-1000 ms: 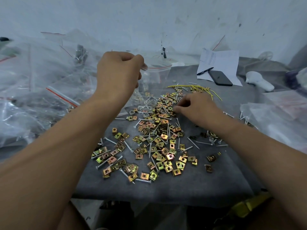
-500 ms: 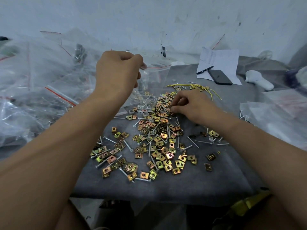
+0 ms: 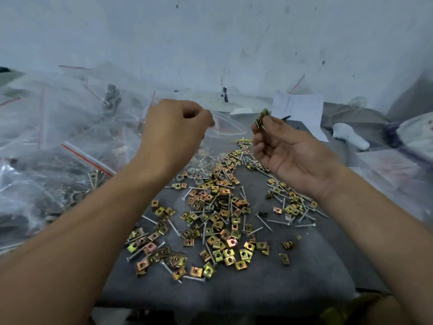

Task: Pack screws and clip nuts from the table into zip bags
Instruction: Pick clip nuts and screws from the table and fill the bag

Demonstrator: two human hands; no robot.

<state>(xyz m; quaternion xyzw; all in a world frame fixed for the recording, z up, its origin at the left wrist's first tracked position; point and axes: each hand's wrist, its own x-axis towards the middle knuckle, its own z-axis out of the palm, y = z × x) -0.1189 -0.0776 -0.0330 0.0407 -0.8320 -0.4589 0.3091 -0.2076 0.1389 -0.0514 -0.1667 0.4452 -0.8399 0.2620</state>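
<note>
Right hand (image 3: 290,156) is raised above the far part of the table, palm facing the camera, thumb and fingertips pinching a few clip nuts (image 3: 262,118) plus at least one thin screw; exact count can't be told. Left hand (image 3: 174,134) is raised too, fingers curled, pinching the mouth of a clear zip bag (image 3: 222,132) with a red seal strip. Bag hangs down behind that hand toward the far end of the pile; its mouth sits just left of the pinched parts, not touching them.

Loose pile of clip nuts (image 3: 218,221) and screws (image 3: 264,222) covers the middle of the grey table (image 3: 234,294), running from near the front edge up to the far side. A smaller cluster (image 3: 293,205) lies toward the right edge, under the right wrist. A few stray nuts lie apart near the front right.

Left edge: big heap of clear bags (image 3: 58,146) with red strips, some holding dark metal parts. Far right corner: sheet of white paper (image 3: 302,109) with a pen (image 3: 286,117) on it, partly hidden by the right hand. A white object (image 3: 349,137) lies beside the paper, more plastic bags (image 3: 389,167) along the right edge. Yellow wires (image 3: 243,140) peek out between the hands at the far end of the pile. Stained white wall (image 3: 210,43) behind the table.
</note>
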